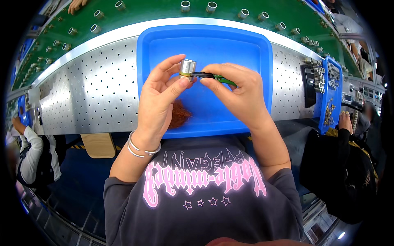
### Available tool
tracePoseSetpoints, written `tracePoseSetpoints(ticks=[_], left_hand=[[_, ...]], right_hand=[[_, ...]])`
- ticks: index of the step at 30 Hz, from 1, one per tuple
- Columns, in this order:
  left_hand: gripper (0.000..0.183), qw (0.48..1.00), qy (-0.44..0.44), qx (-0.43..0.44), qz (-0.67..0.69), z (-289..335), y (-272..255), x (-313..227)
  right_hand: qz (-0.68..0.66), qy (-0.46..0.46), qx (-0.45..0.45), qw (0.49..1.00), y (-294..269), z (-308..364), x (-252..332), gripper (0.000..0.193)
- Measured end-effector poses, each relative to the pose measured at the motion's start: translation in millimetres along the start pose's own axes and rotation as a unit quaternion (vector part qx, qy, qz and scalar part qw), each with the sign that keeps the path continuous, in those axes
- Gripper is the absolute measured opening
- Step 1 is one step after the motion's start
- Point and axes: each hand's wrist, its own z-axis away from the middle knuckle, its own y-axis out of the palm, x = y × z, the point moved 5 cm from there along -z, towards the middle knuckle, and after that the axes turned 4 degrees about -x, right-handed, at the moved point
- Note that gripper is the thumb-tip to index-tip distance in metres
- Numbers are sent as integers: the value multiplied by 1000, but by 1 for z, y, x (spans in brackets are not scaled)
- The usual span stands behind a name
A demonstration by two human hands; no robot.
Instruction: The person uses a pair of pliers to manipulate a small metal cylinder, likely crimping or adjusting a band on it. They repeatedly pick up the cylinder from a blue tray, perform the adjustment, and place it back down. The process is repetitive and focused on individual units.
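My left hand is closed around a shiny metal cylinder, holding it upright between thumb and fingers above a blue tray. A yellowish band runs round the cylinder's lower part. In my right hand is a slim pointed tool with a black and green handle. Its narrow tip reaches the cylinder at the yellowish band; whether it presses in, I cannot tell. Below my left hand, a tangle of fine reddish-brown strands lies in the blue tray, partly hidden by that hand.
Beyond the perforated metal worktop runs a green conveyor belt carrying several metal cylinders. Another blue tray with small metal parts stands at the right, near a black box. Other people work at both sides; a wooden stool is at lower left.
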Motion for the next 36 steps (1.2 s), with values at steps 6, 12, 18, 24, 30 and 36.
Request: tracePoseSetpoints(ticks=[6,12,18,24,30,36], left_hand=[[42,1000,2,1,-6,1,1,-1],[39,1000,-21,4,16,0,-1,0],[38,1000,-16,-4,-15,-2,-2,5],[38,997,-64,9,52,-2,-1,5],[37,999,-40,30,-3,-4,-1,9],[36,997,-52,24,42,-3,-1,9]], right_hand=[[1,-1,4,1000,0,1,-1,14],[-72,51,-1,996,5,1,-3,19],[-24,30,58,998,11,-1,-1,16],[-25,9,40,999,8,-1,-1,13],[-20,-12,35,999,5,-2,2,17],[-56,-28,17,998,4,-3,4,22]])
